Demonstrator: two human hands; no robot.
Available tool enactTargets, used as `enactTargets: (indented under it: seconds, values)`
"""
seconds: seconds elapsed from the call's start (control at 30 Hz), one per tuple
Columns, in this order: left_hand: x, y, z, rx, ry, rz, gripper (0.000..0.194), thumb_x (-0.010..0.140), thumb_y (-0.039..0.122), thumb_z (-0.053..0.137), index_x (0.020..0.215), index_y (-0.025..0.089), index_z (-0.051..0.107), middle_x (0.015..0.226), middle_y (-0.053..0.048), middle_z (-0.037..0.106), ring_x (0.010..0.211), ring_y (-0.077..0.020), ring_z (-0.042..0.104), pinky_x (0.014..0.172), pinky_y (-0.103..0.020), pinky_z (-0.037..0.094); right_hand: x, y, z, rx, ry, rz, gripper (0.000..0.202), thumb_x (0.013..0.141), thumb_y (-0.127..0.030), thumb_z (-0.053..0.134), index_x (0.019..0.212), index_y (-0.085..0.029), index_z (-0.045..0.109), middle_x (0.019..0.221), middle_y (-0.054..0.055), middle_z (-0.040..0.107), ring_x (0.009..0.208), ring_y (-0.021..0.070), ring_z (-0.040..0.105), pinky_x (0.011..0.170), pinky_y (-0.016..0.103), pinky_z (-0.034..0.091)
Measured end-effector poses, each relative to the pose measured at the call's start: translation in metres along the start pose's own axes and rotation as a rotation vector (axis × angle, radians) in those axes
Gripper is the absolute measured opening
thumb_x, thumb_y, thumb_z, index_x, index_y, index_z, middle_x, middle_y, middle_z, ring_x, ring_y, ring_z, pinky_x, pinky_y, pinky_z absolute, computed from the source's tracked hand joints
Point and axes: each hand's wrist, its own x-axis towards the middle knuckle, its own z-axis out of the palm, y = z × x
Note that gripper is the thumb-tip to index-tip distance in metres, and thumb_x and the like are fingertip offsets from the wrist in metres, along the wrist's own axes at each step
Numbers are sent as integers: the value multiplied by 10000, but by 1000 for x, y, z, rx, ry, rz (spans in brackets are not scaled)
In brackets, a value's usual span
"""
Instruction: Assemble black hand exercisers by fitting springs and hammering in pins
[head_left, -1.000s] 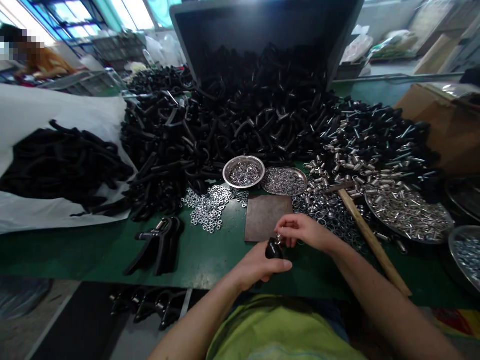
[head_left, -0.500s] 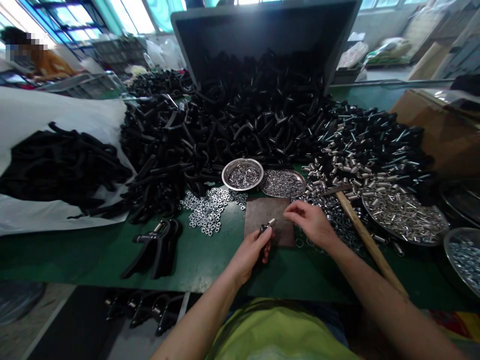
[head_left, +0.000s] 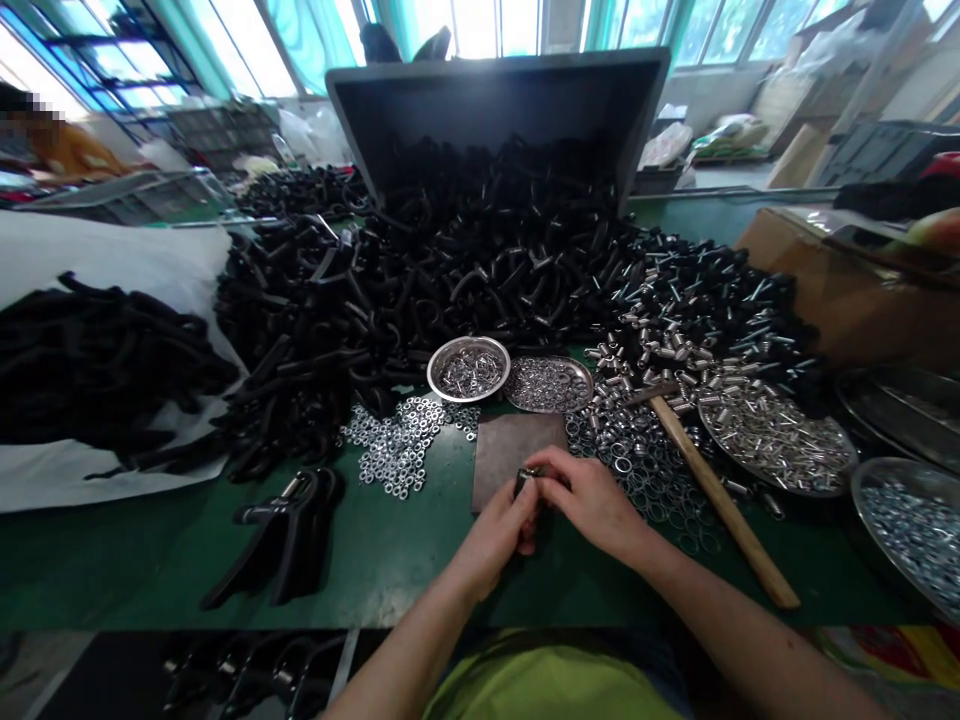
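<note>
Fingers of a worker's left hand (head_left: 491,535) close around a black part (head_left: 521,482) over the near half of a metal plate (head_left: 510,445), while those of the right hand (head_left: 596,500) bend in against its top, their exact grip hidden. Loose rings (head_left: 652,490) lie between plate and hammer (head_left: 725,505); black clamps (head_left: 301,530) rest leftward on the green table (head_left: 405,565).

The left hand (head_left: 501,528) grips a black part (head_left: 521,482); the right hand (head_left: 596,503) has its fingers at the part's far end; both are at the near edge of the plate (head_left: 510,442); small rings (head_left: 397,445) lie left of the plate; the hammer (head_left: 718,493) lies to the right; a bowl (head_left: 431,375) stands just beyond.
</note>
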Motion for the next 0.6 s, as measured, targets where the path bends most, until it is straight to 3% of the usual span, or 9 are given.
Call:
enactTargets:
  seconds: [0.27,0.4,0.47,0.53,0.57,0.6]
  values:
    - [2,-3,-2,113,72,75,389,728,514,652,875,162,581,565,50,407,480,-75,341,413,-180,232,-8,9,7,258,-62,-9,229,834,-153,479,927,-201,682,669,-30,631,469,70,497,487,187,406]
    - [3,-1,-1,111,-21,48,356,709,448,695,884,157,588,557,54,407,467,-64,309,413,-182,195,9,25,-11,305,-302,-3,261,908,-308,428,945,-173,648,592,-35,583,470,89,520,469,195,412]
    - [2,0,0,78,-55,-11,371,729,484,667,875,157,571,567,67,360,468,-52,282,419,-170,190,30,41,-36,88,-302,8,323,943,-318,345,1008,-172,626,670,-1,631,545,111,575,519,218,445]
    - [3,1,-1,8,-34,-51,396,740,518,647,857,151,554,597,68,342,479,-42,275,424,-154,184,54,60,-67,-439,-12,83,258,913,-225,405,1044,-194,625,922,58,668,823,145,618,685,243,465]
    - [3,1,-2,-36,-11,-57,414,740,532,642,859,146,553,614,63,354,487,-38,283,424,-148,184,65,70,-83,-719,77,168,265,899,-191,415,1070,-212,616,1041,80,651,951,171,597,754,265,456]
    - [5,0,-4,-84,9,-62,441,740,555,632,865,140,556,631,55,374,492,-36,293,421,-142,185,75,79,-97,-807,109,227,288,874,-155,431,1102,-187,605,1104,132,624,1024,221,572,781,310,447]
